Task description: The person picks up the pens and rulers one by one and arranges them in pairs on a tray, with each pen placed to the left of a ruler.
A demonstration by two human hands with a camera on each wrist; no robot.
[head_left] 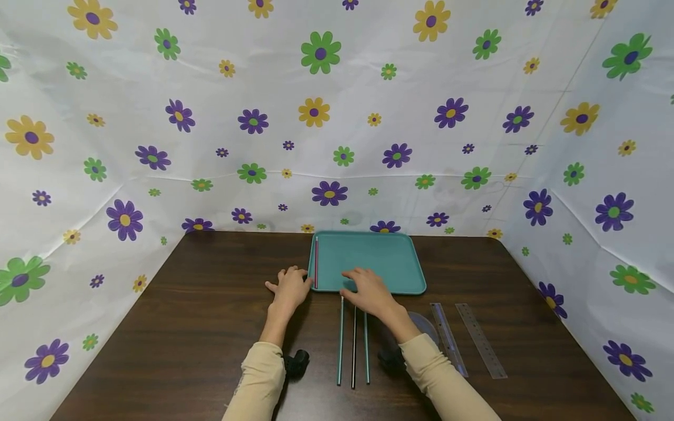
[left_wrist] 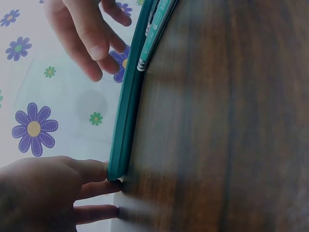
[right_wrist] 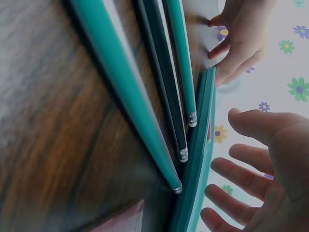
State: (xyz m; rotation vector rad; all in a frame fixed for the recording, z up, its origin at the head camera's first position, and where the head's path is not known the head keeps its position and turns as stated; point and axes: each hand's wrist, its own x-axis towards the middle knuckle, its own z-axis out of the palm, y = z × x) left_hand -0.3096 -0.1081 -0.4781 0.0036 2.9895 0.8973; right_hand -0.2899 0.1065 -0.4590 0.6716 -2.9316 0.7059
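Note:
A teal tray (head_left: pixel 374 260) lies at the back of the table, with a red pencil (head_left: pixel 316 263) along its left side. My left hand (head_left: pixel 291 287) is at the tray's front left corner, fingers extended and touching the rim. Over the tray's front edge, my right hand (head_left: pixel 368 290) hovers with spread fingers and holds nothing. Below it, a left teal pencil (head_left: pixel 340 345), a black pencil (head_left: pixel 354 354) and a right teal pencil (head_left: pixel 366 351) lie on the table. Their metal-banded ends (right_wrist: pixel 183 154) point at the tray in the right wrist view.
Two clear rulers lie right of my right forearm, the nearer ruler (head_left: pixel 449 339) beside the farther ruler (head_left: pixel 481 340). A round clear object (head_left: pixel 425 327) is partly hidden under that forearm. Flowered cloth (head_left: pixel 253 140) hangs behind and beside the brown table (head_left: pixel 184 327).

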